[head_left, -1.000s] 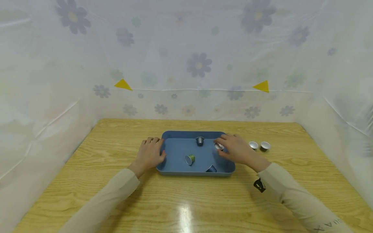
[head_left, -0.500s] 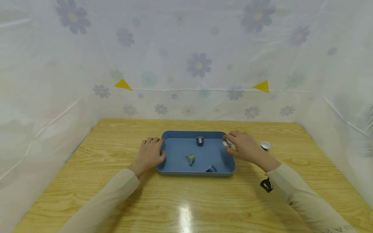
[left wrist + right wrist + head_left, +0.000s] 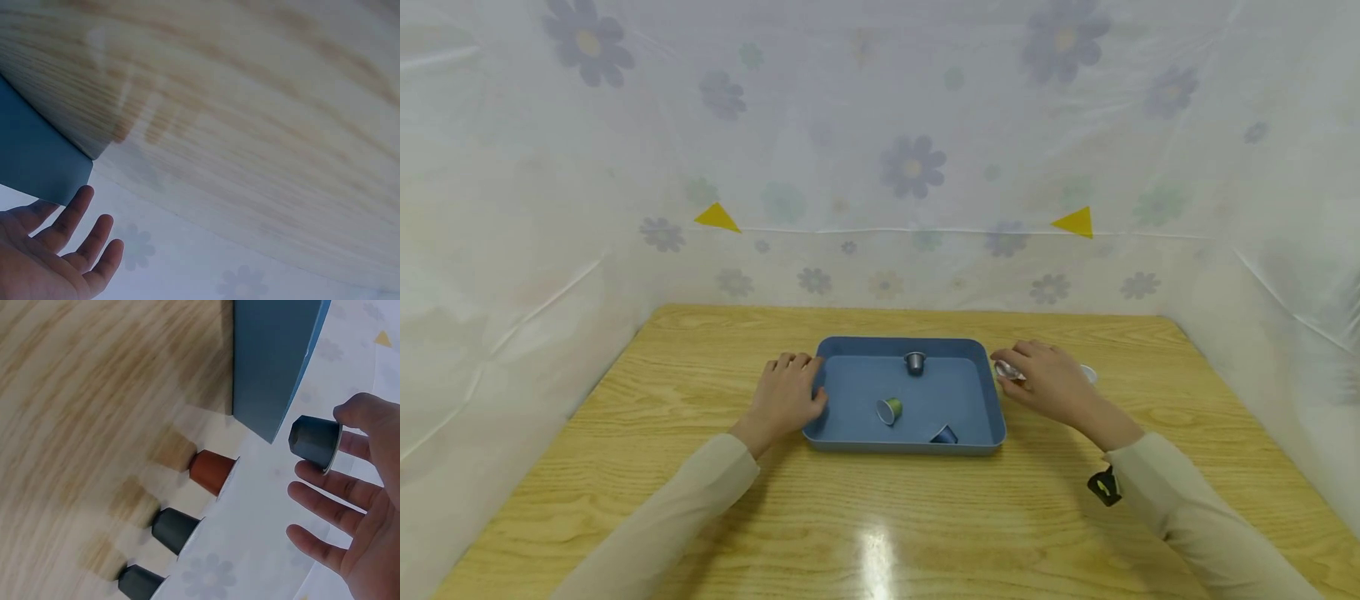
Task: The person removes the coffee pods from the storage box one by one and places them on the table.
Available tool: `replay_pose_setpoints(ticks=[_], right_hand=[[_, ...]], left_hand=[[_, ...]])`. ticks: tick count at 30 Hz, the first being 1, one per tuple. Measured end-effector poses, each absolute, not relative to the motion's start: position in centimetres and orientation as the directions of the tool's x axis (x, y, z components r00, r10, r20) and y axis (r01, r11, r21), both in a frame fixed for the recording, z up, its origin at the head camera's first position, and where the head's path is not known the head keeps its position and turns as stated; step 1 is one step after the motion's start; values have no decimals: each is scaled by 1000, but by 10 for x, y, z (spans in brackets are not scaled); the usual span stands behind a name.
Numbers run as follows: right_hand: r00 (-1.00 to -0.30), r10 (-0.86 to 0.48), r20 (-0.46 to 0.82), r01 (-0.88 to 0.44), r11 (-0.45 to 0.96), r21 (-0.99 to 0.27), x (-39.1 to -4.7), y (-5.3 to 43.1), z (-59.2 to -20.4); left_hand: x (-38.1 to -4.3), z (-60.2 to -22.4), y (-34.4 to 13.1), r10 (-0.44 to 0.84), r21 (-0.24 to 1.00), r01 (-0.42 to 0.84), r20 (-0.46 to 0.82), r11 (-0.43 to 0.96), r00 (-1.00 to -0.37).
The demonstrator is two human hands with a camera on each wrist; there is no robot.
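My left hand (image 3: pixel 787 394) holds the left wall of a blue tray (image 3: pixel 904 447), index finger outside, thumb partly hidden behind the rim in the left wrist view. Between thumb and fingers, my right hand (image 3: pixel 1047 382) pinches a dark coffee capsule (image 3: pixel 314 441) by its silver-lidded rim, just right of the tray. Inside the tray lie a grey capsule (image 3: pixel 914 363), a green one (image 3: pixel 890 410) and a blue one (image 3: pixel 943 435), tipped at the front wall.
Outside the tray, an orange-brown capsule (image 3: pixel 211 472) and two dark capsules, one midway (image 3: pixel 175 529) and one at the bottom (image 3: pixel 140 582), stand in a row on the wooden table (image 3: pixel 880 517). In the head view my right hand hides most of them. Flowered sheeting (image 3: pixel 912 167) encloses the table.
My right hand has moved right, carrying its capsule from over the tray to beyond the right rim. My left hand, the tray and the capsules in it have stayed put.
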State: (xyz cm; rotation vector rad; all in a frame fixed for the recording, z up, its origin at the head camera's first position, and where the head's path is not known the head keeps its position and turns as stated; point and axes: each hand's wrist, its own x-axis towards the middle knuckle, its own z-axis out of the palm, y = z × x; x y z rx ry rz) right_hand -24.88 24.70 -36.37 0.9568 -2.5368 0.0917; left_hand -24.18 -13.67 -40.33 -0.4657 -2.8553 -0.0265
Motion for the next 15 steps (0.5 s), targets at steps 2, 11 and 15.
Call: replay_pose_setpoints(ticks=[2,11,15], right_hand=[[-684,-607,404,-636,768,78,-248,250,-365],[-691,-604,397,-634,770,66,-245,259,-372],[-690,-605,398,-635,769,69,-245,262,-376]], left_hand=[[-242,-403,-137,310,-22,315,246,949,-918],[-242,-405,-137,312,-29,315,254,949,-916],[-242,-404,-137,309,-28,312,249,950,-918]])
